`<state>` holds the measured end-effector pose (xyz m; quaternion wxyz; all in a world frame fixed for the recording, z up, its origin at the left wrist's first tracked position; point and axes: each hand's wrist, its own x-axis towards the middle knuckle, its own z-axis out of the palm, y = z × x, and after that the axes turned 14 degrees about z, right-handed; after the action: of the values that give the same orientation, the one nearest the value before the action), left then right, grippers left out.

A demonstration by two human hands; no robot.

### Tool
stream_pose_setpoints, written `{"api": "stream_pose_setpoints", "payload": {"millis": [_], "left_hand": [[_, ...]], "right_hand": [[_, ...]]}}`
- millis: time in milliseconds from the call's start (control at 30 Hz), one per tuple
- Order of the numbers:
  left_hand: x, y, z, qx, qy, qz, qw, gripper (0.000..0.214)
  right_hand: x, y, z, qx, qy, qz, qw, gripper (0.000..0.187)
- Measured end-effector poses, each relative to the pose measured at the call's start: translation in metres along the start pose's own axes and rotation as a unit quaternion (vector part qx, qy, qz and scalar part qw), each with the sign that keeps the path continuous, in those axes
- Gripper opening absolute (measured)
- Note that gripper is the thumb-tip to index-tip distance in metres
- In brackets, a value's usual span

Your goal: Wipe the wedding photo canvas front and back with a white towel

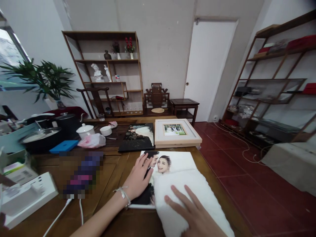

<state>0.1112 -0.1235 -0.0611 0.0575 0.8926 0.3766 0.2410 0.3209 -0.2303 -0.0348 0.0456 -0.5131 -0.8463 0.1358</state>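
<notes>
A large photo print of a couple (181,160) lies on the wooden table in front of me, its left part dark and its right part white. My left hand (140,176), with a bracelet at the wrist, rests flat on the photo's left side, fingers stretched out. A white fluffy cloth (195,184) covers the lower right part of the photo and hangs over toward me. On top of this cloth my right hand (191,207) lies with its fingers spread. Neither hand is closed around anything.
Behind the photo lie a dark picture panel (135,136) and a light wooden frame (195,133). To the left are a blurred-out device with cables, a white power strip (29,200), a blue box (63,146), a plastic bag (92,141) and a white lidded pot (85,131).
</notes>
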Motion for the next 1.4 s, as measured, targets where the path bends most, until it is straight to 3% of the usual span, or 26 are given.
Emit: {"api": "stream_pose_setpoints", "payload": {"millis": [133, 333, 433, 567, 800, 900, 1033, 1167, 1300, 1400], "left_hand": [[0.000, 0.000, 0.000, -0.007, 0.003, -0.005, 1.000, 0.043], [-0.001, 0.001, 0.000, -0.004, -0.011, -0.017, 1.000, 0.045], [-0.002, 0.003, 0.000, -0.005, -0.005, -0.016, 1.000, 0.045], [-0.002, 0.004, 0.000, -0.008, -0.002, -0.013, 1.000, 0.044], [-0.002, 0.003, 0.000, -0.017, -0.004, -0.017, 1.000, 0.042], [-0.002, 0.001, 0.001, -0.022, 0.004, -0.013, 1.000, 0.042], [-0.003, 0.000, 0.002, -0.020, 0.001, -0.014, 1.000, 0.042], [-0.003, 0.001, 0.001, -0.017, 0.010, -0.008, 1.000, 0.043], [-0.003, 0.001, 0.001, -0.027, 0.015, -0.008, 0.999, 0.042], [-0.003, -0.001, 0.003, -0.041, 0.028, -0.013, 0.999, 0.040]], "right_hand": [[0.009, 0.014, -0.013, -0.002, 0.065, -0.025, 0.998, 0.015], [0.056, 0.043, -0.031, 0.021, 0.139, 0.023, 0.990, 0.033], [0.072, 0.047, -0.032, 0.021, 0.153, 0.031, 0.988, 0.029], [0.063, 0.033, -0.024, 0.019, 0.132, 0.013, 0.991, 0.019], [0.022, -0.006, 0.010, -0.017, 0.063, -0.008, 0.998, 0.011], [0.018, -0.006, 0.008, -0.012, 0.040, -0.034, 0.999, 0.013], [0.028, 0.008, -0.010, 0.019, 0.099, 0.009, 0.995, 0.017], [0.058, 0.024, -0.024, 0.018, 0.136, 0.059, 0.989, 0.025], [0.079, 0.026, -0.026, 0.011, 0.146, 0.071, 0.987, 0.026], [0.071, 0.018, -0.019, -0.003, 0.145, 0.051, 0.988, 0.022]]}}
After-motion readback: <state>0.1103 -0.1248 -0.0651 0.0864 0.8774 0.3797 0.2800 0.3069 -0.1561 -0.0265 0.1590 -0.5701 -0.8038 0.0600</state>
